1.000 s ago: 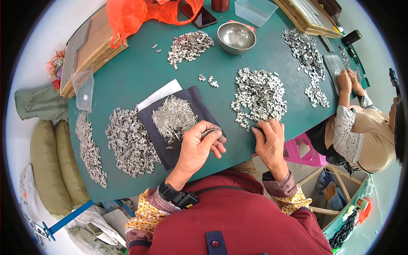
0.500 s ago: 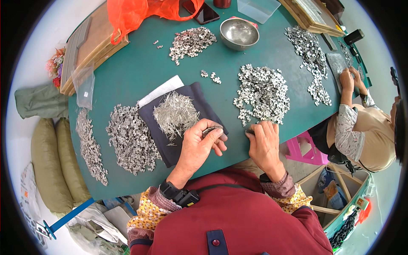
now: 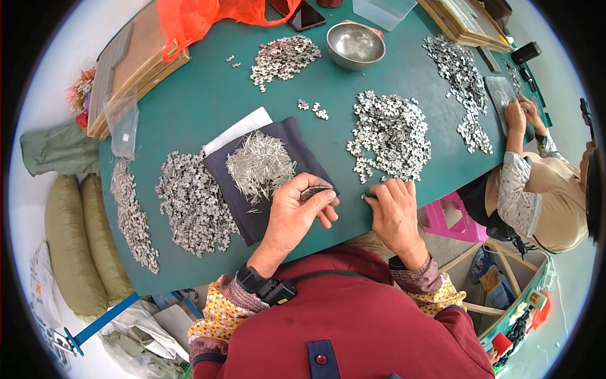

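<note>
My left hand (image 3: 293,205) is closed around a dark, narrow strip with a ridged edge (image 3: 314,191), held between thumb and curled fingers over the front edge of a dark blue cloth (image 3: 249,221). On that cloth lies a heap of thin silvery pins (image 3: 260,164). To the right, my right hand (image 3: 392,208) is closed in a pinch just above the table's front part. A tiny bit of something shows at its fingertips, too small to name. Beyond it spreads a large pile of small silvery metal links (image 3: 390,136).
More links lie in piles at the left (image 3: 196,205) and at the back (image 3: 284,58). A metal bowl (image 3: 355,45), an orange plastic bag (image 3: 196,25) and a phone (image 3: 307,16) stand along the far side. At the right, a co-worker's hands (image 3: 521,117) work beside another pile.
My right hand has shifted slightly to the right, its fingertips still pinched. The left hand keeps its hold on the strip, tilted a little differently. A red object has appeared at the lower right.
</note>
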The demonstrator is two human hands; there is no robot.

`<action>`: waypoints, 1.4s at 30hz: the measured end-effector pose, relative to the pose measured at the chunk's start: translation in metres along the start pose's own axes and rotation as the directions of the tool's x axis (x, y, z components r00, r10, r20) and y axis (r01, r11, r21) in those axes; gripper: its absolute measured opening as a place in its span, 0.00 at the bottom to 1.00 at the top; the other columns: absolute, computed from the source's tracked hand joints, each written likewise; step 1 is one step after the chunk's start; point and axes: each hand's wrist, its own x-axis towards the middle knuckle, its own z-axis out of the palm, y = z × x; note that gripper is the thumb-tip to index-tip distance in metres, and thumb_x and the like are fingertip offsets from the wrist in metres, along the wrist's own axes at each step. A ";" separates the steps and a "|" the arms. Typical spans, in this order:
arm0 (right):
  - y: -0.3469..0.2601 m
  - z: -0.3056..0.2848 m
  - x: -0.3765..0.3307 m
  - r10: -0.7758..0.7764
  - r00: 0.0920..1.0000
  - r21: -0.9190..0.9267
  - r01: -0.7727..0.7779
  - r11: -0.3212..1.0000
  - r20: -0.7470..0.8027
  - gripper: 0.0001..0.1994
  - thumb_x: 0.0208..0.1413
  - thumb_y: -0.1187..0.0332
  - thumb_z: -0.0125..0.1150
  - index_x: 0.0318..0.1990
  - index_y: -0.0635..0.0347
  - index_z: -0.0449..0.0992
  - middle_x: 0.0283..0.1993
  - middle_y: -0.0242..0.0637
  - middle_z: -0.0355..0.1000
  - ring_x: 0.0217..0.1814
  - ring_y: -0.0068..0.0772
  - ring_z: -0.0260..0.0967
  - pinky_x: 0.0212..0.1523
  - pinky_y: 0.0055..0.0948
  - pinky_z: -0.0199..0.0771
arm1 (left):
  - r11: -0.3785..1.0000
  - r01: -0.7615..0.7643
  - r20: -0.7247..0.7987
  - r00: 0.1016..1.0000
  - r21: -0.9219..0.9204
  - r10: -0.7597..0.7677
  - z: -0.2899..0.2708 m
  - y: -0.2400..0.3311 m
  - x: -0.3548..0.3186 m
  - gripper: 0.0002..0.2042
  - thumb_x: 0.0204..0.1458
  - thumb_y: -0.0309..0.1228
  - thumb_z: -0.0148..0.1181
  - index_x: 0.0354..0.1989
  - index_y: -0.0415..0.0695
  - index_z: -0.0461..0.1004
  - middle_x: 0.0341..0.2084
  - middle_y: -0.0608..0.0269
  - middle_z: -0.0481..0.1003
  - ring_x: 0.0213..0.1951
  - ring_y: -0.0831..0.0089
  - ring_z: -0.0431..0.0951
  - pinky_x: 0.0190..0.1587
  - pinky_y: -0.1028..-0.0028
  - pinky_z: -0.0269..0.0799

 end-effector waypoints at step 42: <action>-0.054 0.028 0.031 0.056 0.992 0.508 0.011 0.862 -0.115 0.07 0.53 0.81 0.57 0.39 0.62 0.70 0.34 0.43 0.68 0.34 0.47 0.64 0.36 0.39 0.64 | 0.994 -0.068 -0.003 0.998 0.086 0.068 -0.010 0.006 -0.006 0.07 0.60 0.22 0.56 0.44 0.32 0.75 0.29 0.56 0.79 0.26 0.74 0.80 0.25 0.78 0.77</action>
